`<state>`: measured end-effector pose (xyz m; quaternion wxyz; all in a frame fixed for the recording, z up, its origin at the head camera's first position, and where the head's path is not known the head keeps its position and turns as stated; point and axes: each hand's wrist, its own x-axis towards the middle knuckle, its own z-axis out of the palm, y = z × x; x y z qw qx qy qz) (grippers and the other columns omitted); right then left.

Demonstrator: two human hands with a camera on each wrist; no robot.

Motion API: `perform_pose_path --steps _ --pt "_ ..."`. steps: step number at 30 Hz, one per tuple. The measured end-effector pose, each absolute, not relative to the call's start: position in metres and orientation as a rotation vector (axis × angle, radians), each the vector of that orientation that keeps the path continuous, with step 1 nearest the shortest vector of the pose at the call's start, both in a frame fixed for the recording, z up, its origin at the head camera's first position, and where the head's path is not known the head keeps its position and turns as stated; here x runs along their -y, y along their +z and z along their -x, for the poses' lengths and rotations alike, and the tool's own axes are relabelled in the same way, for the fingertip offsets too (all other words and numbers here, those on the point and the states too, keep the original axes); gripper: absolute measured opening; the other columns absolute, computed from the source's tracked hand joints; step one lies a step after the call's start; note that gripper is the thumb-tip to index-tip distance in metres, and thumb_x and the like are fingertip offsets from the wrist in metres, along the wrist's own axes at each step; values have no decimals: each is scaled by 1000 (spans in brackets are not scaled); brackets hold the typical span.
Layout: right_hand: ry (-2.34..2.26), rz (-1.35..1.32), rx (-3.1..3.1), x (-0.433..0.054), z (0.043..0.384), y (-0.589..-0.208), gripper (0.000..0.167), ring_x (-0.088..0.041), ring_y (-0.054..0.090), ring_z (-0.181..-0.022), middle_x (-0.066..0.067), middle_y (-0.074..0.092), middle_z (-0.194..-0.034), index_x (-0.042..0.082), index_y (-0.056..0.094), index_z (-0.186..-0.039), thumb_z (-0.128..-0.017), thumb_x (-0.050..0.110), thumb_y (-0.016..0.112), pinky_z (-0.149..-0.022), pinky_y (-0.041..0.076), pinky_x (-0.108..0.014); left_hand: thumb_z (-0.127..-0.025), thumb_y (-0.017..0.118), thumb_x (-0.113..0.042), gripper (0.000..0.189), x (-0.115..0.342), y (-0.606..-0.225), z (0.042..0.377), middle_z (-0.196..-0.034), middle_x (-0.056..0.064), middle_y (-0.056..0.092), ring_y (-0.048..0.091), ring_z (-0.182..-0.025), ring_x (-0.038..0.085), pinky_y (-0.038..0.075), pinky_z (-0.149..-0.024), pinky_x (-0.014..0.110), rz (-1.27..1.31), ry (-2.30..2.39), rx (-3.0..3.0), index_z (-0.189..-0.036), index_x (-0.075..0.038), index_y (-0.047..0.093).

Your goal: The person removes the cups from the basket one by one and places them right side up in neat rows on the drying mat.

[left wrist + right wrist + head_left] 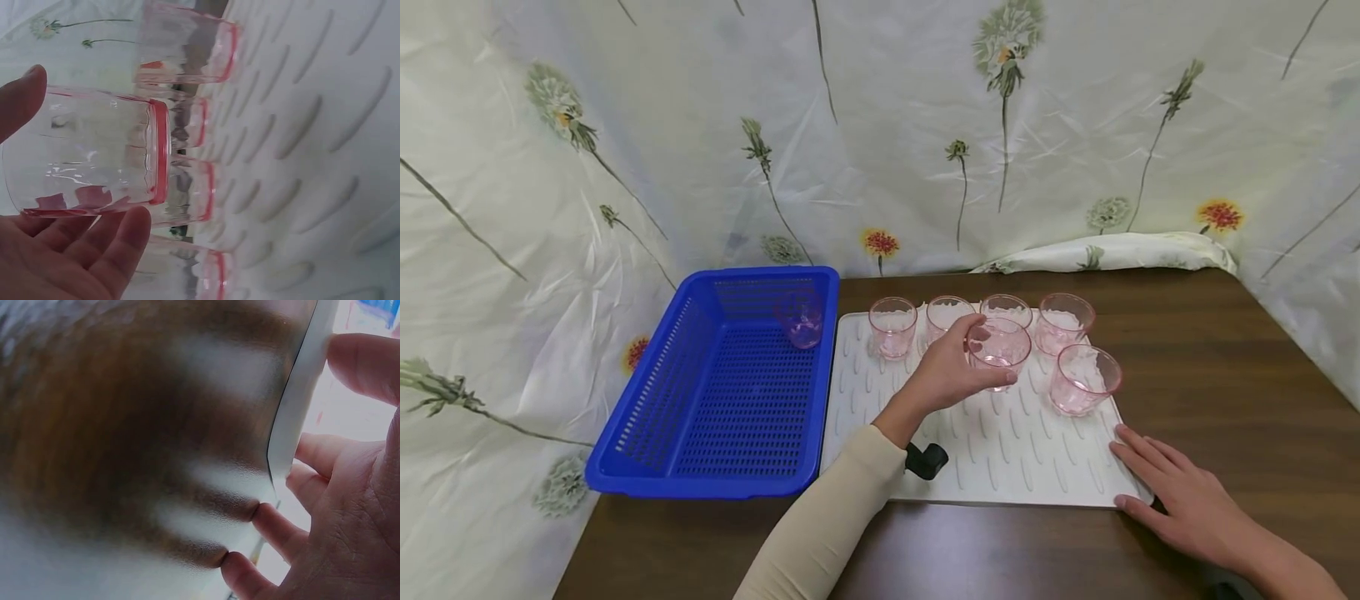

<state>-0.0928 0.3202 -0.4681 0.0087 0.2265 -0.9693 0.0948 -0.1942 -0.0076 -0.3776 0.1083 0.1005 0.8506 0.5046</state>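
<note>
My left hand (946,371) holds a clear pink-tinted glass (1000,343) over the white ridged mat (977,458), thumb on one side and fingers on the other. In the left wrist view the held glass (94,150) shows a pink band at its mat-side end. Several matching glasses stand on the mat, among them one at the right front (1084,383) and one at the far left (892,329). My right hand (1183,496) lies with extended fingers at the mat's right front corner. The right wrist view shows its fingertips (240,569) touching the tabletop beside the mat's edge.
Left of the mat stands a blue perforated basket (816,417) with one pink glass (802,321) inside, near its back right corner. The brown wooden table (1195,358) lies underneath. Behind hangs a flower-printed curtain (880,167), bunched on the table's back edge.
</note>
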Motion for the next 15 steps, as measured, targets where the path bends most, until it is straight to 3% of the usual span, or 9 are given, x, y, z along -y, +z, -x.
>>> perform_pose_path --steps 15 --pt "275 -717 3031 -319 92 -465 73 -33 40 -128 0 28 -164 12 45 -147 -87 42 73 -82 47 -65 -77 85 -31 88 -11 -408 196 -144 1 58 55 -130 20 48 -103 33 -363 1451 -2455 -150 -19 38"
